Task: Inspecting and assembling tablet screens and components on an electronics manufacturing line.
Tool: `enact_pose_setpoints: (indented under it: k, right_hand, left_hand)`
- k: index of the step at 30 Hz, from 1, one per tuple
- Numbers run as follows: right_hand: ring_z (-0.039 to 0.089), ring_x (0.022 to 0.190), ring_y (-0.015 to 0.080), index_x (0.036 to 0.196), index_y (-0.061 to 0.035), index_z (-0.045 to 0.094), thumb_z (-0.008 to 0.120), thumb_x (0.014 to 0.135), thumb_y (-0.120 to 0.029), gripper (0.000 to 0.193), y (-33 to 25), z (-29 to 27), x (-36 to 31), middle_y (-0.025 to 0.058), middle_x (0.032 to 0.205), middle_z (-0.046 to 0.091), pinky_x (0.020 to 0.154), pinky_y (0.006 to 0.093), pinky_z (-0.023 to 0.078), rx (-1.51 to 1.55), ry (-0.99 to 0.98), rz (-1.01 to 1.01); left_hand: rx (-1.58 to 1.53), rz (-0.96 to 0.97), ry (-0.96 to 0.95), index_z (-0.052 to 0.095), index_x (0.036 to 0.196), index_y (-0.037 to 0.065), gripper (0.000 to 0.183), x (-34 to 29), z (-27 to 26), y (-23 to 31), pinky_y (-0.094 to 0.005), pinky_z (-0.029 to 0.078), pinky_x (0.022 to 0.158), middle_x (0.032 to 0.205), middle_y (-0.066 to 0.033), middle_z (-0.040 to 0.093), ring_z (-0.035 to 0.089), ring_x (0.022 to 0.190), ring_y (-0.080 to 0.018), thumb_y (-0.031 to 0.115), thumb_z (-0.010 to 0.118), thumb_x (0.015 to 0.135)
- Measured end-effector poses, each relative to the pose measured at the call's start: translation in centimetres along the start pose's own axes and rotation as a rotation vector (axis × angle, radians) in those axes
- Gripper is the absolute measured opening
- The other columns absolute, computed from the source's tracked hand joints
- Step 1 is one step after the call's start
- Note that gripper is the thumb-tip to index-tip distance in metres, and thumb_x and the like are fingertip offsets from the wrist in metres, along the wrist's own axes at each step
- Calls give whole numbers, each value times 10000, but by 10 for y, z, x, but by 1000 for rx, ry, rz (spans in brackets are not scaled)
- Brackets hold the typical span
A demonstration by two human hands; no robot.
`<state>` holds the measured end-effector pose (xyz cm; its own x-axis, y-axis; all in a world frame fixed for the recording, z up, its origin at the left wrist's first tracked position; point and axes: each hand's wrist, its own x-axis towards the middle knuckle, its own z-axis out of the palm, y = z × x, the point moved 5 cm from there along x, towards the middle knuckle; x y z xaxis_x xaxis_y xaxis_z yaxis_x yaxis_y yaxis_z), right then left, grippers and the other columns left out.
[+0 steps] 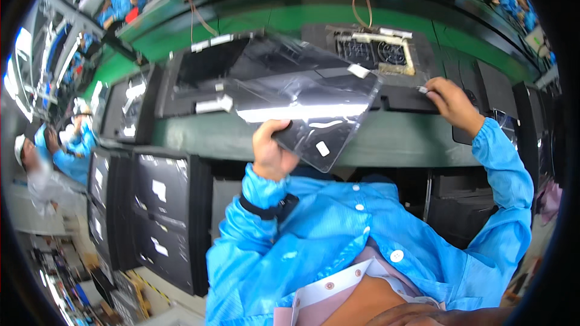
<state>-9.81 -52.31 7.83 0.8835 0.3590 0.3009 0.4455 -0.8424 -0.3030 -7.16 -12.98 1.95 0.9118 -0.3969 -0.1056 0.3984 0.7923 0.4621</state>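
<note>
My left hand (272, 152) grips the lower left edge of a dark, glossy flat panel (305, 87) that looks like a screen. The panel is tilted above the bench, with a bright reflection across it and small white labels on its surface. To the right, my right hand (454, 104) is closed in a pinch on a small whitish piece (422, 89), too small to name. Just beyond that hand lies a black fixture (420, 54) with a yellowish-edged frame (386, 51) set in it. Behind the panel, a black tray (208, 66) is partly covered.
Stacked black trays (163, 217) holding dark panels stand at my left, and another tray (128, 105) sits beyond them. More black trays (498, 87) are at the right. A cable (360, 0) hangs over the green bench (241, 140). Other people (63, 151) work at the left.
</note>
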Motion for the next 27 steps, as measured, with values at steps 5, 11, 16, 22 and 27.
enact_pose_setpoints:
  k: [5,11,16,22,27]
  right_hand:
    - [643,839,141,1300,-30,547,583,998,-139,323,-104,-7,45,81,879,669,749,322,519,732,-119,163]
    - [690,831,243,1099,4,692,707,919,-90,203,-169,-15,89,130,941,706,714,334,537,568,182,-116]
    - [692,829,270,1107,-5,694,712,913,-92,214,-172,5,103,143,936,705,707,345,542,613,202,-131]
    - [695,819,266,1105,1,692,714,911,-89,216,-173,10,104,145,931,708,696,346,543,602,201,-119]
    - [702,851,306,1085,-11,694,684,935,-154,208,-167,9,102,158,949,709,733,376,554,575,152,-72]
  left_hand:
    - [-148,144,38,623,1169,-47,390,16,15,1,-485,509,994,1166,-186,685,658,1074,-352,188,537,869]
    - [-143,289,33,646,1166,-26,342,7,43,16,-430,545,970,1160,-172,704,684,1073,-303,132,548,878]
    - [-115,282,15,562,1285,-31,448,3,33,25,-486,512,1005,1233,-174,655,642,1136,-340,156,540,879]
    - [-75,287,68,587,1231,-26,405,1,25,25,-472,509,1005,1183,-163,671,648,1113,-305,163,556,873]
    - [-86,271,88,595,1212,-27,385,3,21,20,-466,507,1006,1186,-167,668,647,1109,-302,149,560,872]
